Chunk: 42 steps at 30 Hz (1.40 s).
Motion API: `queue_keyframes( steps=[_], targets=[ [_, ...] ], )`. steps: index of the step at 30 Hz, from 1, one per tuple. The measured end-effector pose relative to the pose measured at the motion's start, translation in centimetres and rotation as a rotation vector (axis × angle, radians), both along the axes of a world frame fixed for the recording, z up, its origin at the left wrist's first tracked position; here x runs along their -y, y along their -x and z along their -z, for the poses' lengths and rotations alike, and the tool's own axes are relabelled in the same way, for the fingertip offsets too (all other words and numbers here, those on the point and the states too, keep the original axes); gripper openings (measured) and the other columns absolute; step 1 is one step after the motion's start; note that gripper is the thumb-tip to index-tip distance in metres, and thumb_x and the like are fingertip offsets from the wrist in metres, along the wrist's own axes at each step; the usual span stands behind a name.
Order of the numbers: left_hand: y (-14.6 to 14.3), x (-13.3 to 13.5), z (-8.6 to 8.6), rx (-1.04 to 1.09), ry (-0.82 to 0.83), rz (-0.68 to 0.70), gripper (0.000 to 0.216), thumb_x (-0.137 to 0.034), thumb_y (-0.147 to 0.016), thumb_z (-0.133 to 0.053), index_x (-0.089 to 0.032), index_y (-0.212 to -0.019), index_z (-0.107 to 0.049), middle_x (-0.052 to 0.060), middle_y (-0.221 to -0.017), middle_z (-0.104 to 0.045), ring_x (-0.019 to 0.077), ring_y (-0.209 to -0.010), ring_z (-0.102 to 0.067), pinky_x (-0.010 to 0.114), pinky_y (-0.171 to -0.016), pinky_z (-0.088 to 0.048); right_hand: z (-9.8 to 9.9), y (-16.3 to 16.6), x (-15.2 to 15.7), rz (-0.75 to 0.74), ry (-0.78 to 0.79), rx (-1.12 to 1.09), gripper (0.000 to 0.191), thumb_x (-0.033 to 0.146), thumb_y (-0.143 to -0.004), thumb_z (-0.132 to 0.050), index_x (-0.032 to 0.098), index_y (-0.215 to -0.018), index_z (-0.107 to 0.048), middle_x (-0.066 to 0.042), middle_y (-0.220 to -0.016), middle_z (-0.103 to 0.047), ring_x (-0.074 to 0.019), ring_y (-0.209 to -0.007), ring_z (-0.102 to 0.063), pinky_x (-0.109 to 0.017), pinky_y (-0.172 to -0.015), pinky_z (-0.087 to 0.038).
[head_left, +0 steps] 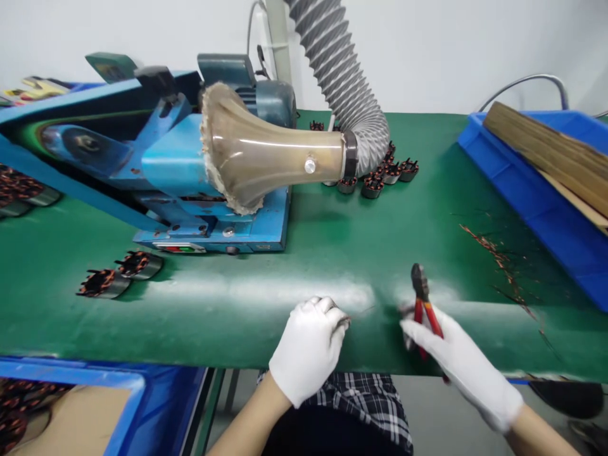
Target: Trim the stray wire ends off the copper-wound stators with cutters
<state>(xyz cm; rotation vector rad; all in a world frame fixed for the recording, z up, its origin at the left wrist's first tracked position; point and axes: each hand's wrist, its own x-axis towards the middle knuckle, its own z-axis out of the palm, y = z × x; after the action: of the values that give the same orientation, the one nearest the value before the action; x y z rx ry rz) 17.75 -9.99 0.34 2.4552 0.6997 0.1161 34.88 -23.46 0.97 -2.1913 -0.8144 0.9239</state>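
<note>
My left hand [311,345], in a white glove with greyed fingertips, is closed in a pinch just above the green table [228,323]. A hair-thin wire [365,311] shows beside its fingertips; the rest is hidden by the fingers. Off to the right, my gloved right hand [446,348] grips red-handled cutting pliers [420,288], jaws pointing away from me. That hand is slightly blurred. Loose copper wire clippings [503,263] lie scattered on the table beyond the pliers, to the right. Two motor stators [107,283] with copper windings rest on the table at the left.
A blue belt-sanding machine [175,164] with a suction hood [280,155] and grey hose [339,63] stands at the back left. Several more stators [373,185] sit behind the hood. A blue bin [527,196] holding cardboard is at right; another bin [161,392] stands lower left.
</note>
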Motion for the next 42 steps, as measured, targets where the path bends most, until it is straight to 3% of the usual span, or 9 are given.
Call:
queue_keyframes(
  steps=[3, 8, 17, 24, 29, 34, 38, 42],
  targets=[
    [-0.1, -0.1, -0.1, 0.001, 0.022, 0.004, 0.018, -0.024, -0.088, -0.041, -0.023, -0.082, -0.058, 0.001, -0.084, -0.054, 0.0181, -0.081, -0.049, 0.031, -0.071, -0.038, -1.0, 2.7, 1.5, -0.120, 0.123, -0.435, 0.038, 0.051, -0.074, -0.047, 0.016, -0.088, -0.052, -0.003, -0.068, -0.055, -0.0196, -0.059, -0.052, -0.029, -0.056, -0.044],
    [0.0, -0.3, -0.1, -0.003, 0.019, 0.004, 0.017, -0.023, -0.087, -0.041, -0.023, -0.083, -0.058, 0.002, -0.086, -0.054, 0.0187, -0.082, -0.049, 0.031, -0.071, -0.038, -0.2, 4.0, 1.4, -0.333, 0.111, -0.368, 0.030, 0.045, -0.080, -0.046, 0.016, -0.075, -0.053, -0.004, -0.073, -0.056, -0.0192, -0.068, -0.049, -0.026, -0.062, -0.042],
    [0.1, -0.2, 0.2, -0.017, 0.011, 0.014, 0.015, -0.022, -0.086, -0.041, -0.022, -0.081, -0.055, 0.001, -0.085, -0.052, 0.0188, -0.082, -0.049, 0.031, -0.072, -0.038, -1.3, 4.8, -0.4, -0.295, 0.112, -0.419, 0.029, 0.045, -0.077, -0.043, 0.019, -0.066, -0.042, 0.000, -0.064, -0.046, -0.0147, -0.058, -0.038, -0.024, -0.053, -0.035],
    [0.0, -0.4, 0.0, -0.014, 0.012, 0.024, 0.016, -0.023, -0.087, -0.041, -0.022, -0.082, -0.056, 0.001, -0.085, -0.053, 0.0189, -0.083, -0.049, 0.031, -0.072, -0.038, 0.4, 6.1, -0.2, -0.181, 0.103, -0.438, 0.022, 0.039, -0.080, -0.044, 0.018, -0.073, -0.045, 0.001, -0.065, -0.046, -0.0151, -0.059, -0.041, -0.024, -0.057, -0.037],
    [0.1, -0.3, -0.1, -0.015, 0.021, 0.039, 0.016, -0.023, -0.087, -0.042, -0.023, -0.082, -0.058, 0.001, -0.084, -0.054, 0.0182, -0.082, -0.050, 0.030, -0.071, -0.039, 0.8, 6.3, 0.2, -0.027, -0.008, -0.521, 0.031, 0.048, -0.081, -0.047, 0.018, -0.075, -0.047, 0.001, -0.064, -0.049, -0.0182, -0.064, -0.049, -0.027, -0.061, -0.042],
    [0.5, -1.1, 0.1, -0.007, -0.010, 0.056, 0.016, -0.022, -0.087, -0.042, -0.023, -0.084, -0.058, 0.001, -0.085, -0.055, 0.0182, -0.083, -0.051, 0.030, -0.073, -0.040, 0.4, 6.3, 0.8, 0.088, -0.145, -0.955, 0.033, 0.046, -0.076, -0.061, 0.017, -0.089, -0.052, -0.002, -0.069, -0.056, -0.0198, -0.066, -0.057, -0.031, -0.065, -0.046],
    [1.8, -3.1, 0.2, 0.040, -0.135, -0.091, 0.017, -0.025, -0.087, -0.043, -0.022, -0.098, -0.055, 0.004, -0.097, -0.057, 0.0203, -0.088, -0.053, 0.033, -0.079, -0.040, 1.4, 7.7, -1.1, 0.154, -0.368, -1.370, 0.027, 0.034, -0.075, -0.067, 0.015, -0.090, -0.056, -0.008, -0.086, -0.059, -0.0221, -0.080, -0.060, -0.037, -0.076, -0.046],
    [5.0, -4.7, -0.2, 0.115, -0.330, -0.251, 0.025, -0.034, -0.084, -0.046, -0.023, -0.105, -0.054, 0.006, -0.096, -0.060, 0.0233, -0.089, -0.055, 0.035, -0.079, -0.041, 2.7, 6.5, -4.9, 0.233, -0.584, -1.419, 0.026, 0.026, -0.075, -0.065, 0.017, -0.098, -0.057, -0.010, -0.118, -0.050, -0.0253, -0.108, -0.048, -0.042, -0.093, -0.038]
  ],
)
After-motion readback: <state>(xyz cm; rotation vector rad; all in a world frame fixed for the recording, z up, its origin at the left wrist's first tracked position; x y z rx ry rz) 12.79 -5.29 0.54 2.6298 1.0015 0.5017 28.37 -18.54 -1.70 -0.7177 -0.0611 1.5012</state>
